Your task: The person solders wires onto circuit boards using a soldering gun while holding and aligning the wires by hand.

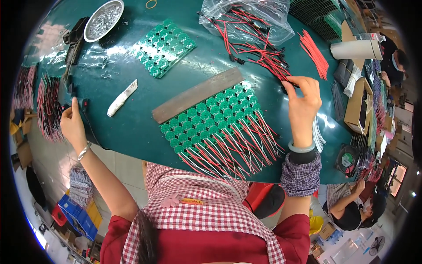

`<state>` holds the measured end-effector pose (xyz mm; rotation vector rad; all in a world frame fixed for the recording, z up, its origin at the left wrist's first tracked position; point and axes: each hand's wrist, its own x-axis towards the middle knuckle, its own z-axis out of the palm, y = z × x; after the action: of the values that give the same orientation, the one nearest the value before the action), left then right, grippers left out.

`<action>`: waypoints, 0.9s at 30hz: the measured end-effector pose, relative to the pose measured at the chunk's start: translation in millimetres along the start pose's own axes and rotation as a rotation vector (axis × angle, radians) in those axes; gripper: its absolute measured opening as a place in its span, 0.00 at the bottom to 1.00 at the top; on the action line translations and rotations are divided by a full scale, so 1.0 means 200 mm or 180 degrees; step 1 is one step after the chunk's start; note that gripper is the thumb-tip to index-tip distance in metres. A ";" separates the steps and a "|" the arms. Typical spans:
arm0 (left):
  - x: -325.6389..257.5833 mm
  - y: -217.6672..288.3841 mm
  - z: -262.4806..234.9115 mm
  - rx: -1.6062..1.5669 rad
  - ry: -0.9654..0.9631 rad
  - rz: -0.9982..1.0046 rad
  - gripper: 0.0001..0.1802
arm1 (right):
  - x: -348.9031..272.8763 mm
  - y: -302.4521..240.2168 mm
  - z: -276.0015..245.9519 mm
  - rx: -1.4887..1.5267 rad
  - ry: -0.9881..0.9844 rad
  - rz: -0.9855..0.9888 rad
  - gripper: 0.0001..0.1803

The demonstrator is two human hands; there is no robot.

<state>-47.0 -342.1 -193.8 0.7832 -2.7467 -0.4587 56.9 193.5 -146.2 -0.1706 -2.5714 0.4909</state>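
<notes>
Workshop bkgd, bent by the fisheye & cut off in black at the rim: tiled floor (121, 165), blue crate (77, 215) lower L, co-worker (347, 209) in dark top at lower R, another person (398, 61) at far R, partly hidden.

Glossy green table (121, 130) fills the ctr. Panel of round green circuit boards (211, 116) lies mid-table nr the wearer, brown bar (198, 94) along its far edge, red, white & black wires (233, 152) fanning off its near edge. Second green panel (165, 48) sits beyond, w/ metal bowl (86, 31) of shiny bits far L and white stick-like piece (122, 97) btwn panels & L hand.

R hand (305, 103), thumb & index pinched, grips near ends of red-and-black wires (263, 55), which spill from clear plastic bag (281, 26). Bundle of red wires (314, 55) lies just beyond; white roll (357, 49) & cardboard box (358, 105) line the R edge.

L hand (74, 125), fingers curled, is at the L edge nr dark cable (90, 125); can't tell if it holds anything. Also unclear: how much of the panel the bar covers, exact no. of wires in R fingers, & blurred R bkgd clutter.
</notes>
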 end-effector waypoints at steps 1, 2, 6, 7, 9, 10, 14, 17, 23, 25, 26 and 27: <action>0.03 0.01 -0.01 0.0184 -0.0027 -0.0098 0.38 | -0.02 -0.01 -0.03 -0.0001 0.0013 -0.0004 0.10; 0.08 -0.01 -0.02 0.0191 -0.0064 -0.0155 0.40 | -0.03 -0.03 -0.05 -0.0049 0.0029 -0.0018 0.10; 0.14 0.02 0.01 -0.0555 -0.0287 -0.0735 0.33 | -0.15 -0.06 -0.12 -0.0049 -0.0010 0.0147 0.11; 0.15 0.00 0.03 -0.0560 -0.0286 -0.0725 0.33 | -0.19 -0.06 -0.12 0.0070 -0.0108 0.0330 0.11; 0.20 -0.06 0.05 -0.1409 -0.0279 -0.0923 0.25 | -0.26 -0.05 -0.13 0.0127 -0.0183 0.0448 0.10; 0.22 -0.09 0.03 -0.1712 -0.0532 -0.0974 0.18 | -0.30 -0.04 -0.13 0.0028 -0.0388 0.0546 0.10; 0.13 -0.06 -0.04 -0.3391 -0.0772 -0.1644 0.11 | -0.29 -0.05 -0.12 0.0187 -0.0561 0.0606 0.13; -0.09 0.03 -0.08 -0.3646 0.0562 -0.1091 0.10 | -0.19 -0.09 -0.07 0.0485 -0.0643 0.0512 0.15; -0.30 0.19 -0.38 -0.5496 0.0224 0.0129 0.14 | -0.14 -0.06 0.06 0.0094 -0.1228 0.0044 0.10; -0.33 0.21 -0.48 -0.5945 -0.0774 0.0076 0.14 | -0.15 -0.06 0.06 0.0125 -0.1235 0.0018 0.09; -0.35 0.23 -0.50 -0.6322 -0.1845 0.0022 0.14 | -0.16 -0.06 0.05 0.0262 -0.1204 0.0067 0.08; -0.39 0.26 -0.50 -0.6317 -0.1835 0.0028 0.14 | -0.16 -0.07 0.04 0.0387 -0.1166 0.0114 0.08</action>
<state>24.3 -280.6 -93.8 -0.0181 -1.1603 -2.7899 80.4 171.0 -162.1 -0.0904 -2.8850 0.7501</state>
